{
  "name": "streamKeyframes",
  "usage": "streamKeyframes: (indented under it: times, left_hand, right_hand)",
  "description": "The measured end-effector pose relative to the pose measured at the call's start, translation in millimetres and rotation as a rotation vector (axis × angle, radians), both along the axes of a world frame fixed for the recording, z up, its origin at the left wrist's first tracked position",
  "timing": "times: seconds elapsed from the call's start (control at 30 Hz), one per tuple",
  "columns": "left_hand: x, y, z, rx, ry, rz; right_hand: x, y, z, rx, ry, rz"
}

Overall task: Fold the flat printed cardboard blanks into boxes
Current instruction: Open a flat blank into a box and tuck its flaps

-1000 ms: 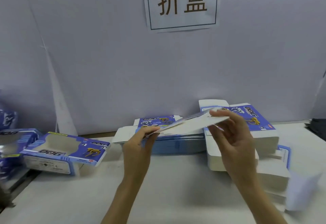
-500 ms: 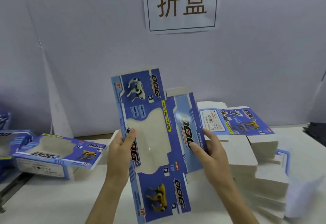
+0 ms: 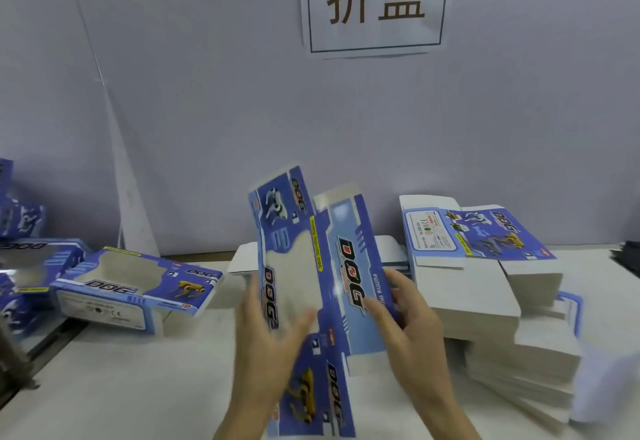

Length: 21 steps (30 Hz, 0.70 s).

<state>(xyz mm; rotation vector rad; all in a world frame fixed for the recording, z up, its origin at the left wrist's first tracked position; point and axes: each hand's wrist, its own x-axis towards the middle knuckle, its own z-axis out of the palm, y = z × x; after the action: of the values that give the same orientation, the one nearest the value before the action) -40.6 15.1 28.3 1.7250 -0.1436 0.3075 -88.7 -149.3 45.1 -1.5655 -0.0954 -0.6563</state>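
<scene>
I hold one blue printed "DOG" cardboard blank (image 3: 346,266) upright in front of me, printed side facing me, with a clear window cut in its left panel. My left hand (image 3: 266,346) grips its left edge, fingers showing through the window. My right hand (image 3: 408,328) grips the right panel, fingers curled over the printed face. The blank bends slightly along the crease between the two panels. A stack of flat blanks (image 3: 485,301) lies to the right, mostly white side up, one printed sheet (image 3: 478,231) on top.
A folded blue box (image 3: 138,287) lies on the white table (image 3: 121,387) at the left, with more folded boxes (image 3: 24,266) beyond it at the left edge. A second low stack of blanks (image 3: 242,263) sits behind the held blank. A grey partition wall with a paper sign (image 3: 375,3) stands close behind.
The blank went from lying edge-on above the stacks to standing upright facing me. Since half a second ago my left hand slid in behind the window and the panels began to bend.
</scene>
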Motion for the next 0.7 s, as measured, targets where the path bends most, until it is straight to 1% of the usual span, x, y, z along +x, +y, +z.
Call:
streamKeyframes:
  times: [0.07,0.1,0.13,0.2,0.27,0.33,0.43,0.47,0.53,0.57,0.6,0.63,0.67,0.7]
  left_hand:
    - [-17,-13,14,-0.16,0.056,-0.324]
    - [-21,-17,18,-0.233,0.042,-0.429]
    - [-22,-18,20,-0.275,0.011,-0.484]
    - [-22,-12,26,-0.297,-0.044,-0.516]
    - [-23,-2,33,-0.361,-0.025,-0.536]
    - [-23,6,34,-0.404,0.024,-0.567]
    - [-22,12,31,-0.345,0.023,-0.555]
    - [-21,16,30,-0.353,-0.007,-0.522]
    - [-16,26,27,-0.495,-0.043,-0.426]
    - [-13,33,25,-0.583,-0.022,-0.409]
    - [-11,37,26,-0.645,0.013,-0.422]
    - [-6,40,24,-0.672,0.044,-0.456]
    - [-1,43,20,-0.652,0.071,-0.482]
    - [3,43,17,-0.61,0.093,-0.496]
  right_hand:
    - [-8,13,5,-0.127,-0.093,0.071]
    - [-11,20,8,-0.206,-0.117,0.135]
    - [-15,24,10,-0.268,-0.117,0.22]
    - [-17,25,14,-0.313,-0.058,0.384]
    - [-14,20,14,-0.338,0.015,0.465]
    - [-11,20,9,-0.419,0.073,0.487]
    - [-7,22,1,-0.517,0.107,0.435]
    - [-4,21,-2,-0.518,0.115,0.383]
    - [3,12,-9,-0.477,0.123,0.177]
    - [6,6,-10,-0.417,0.146,0.068]
    - [9,1,-9,-0.309,0.177,0.021]
    - [12,-3,-9,-0.188,0.192,0.038]
    - [15,-7,-10,-0.106,0.192,0.076]
    - [17,-10,-11,-0.076,0.196,0.081]
